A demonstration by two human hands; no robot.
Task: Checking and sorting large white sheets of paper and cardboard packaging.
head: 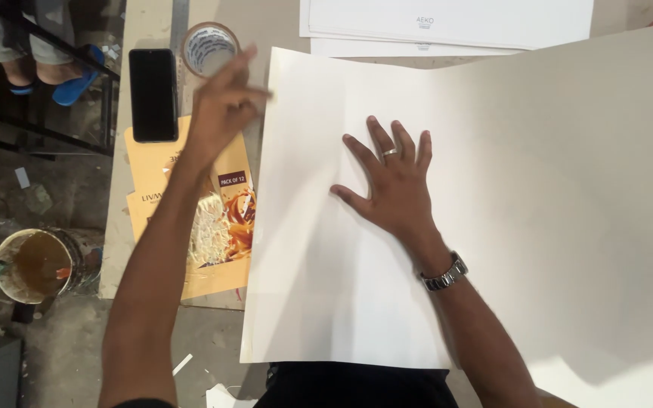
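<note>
White card fills most of what we see: a large sheet (508,227) lies across the worktable (141,23), its near edge at our body. Our right hand (394,185) lies flat on it, palm down, fingers spread, gripping nothing; a ring sits on one finger and a metal watch (445,273) on the wrist. To the left, our left hand (224,98) is lifted above the table beside the sheet's left edge, blurred, fingers loosely extended and holding nothing that we can make out. Under that forearm lie orange printed cartons (224,219), flattened, partly tucked beneath the white sheet. Farther on, a black phone (153,94) rests face up on the cartons' top edge, and just beyond the left hand stands a roll of tape (207,47). At the far edge lies a stack of white sheets (447,26). On the floor at left (well apart from the table) sits a tin of brown liquid (35,264).
</note>
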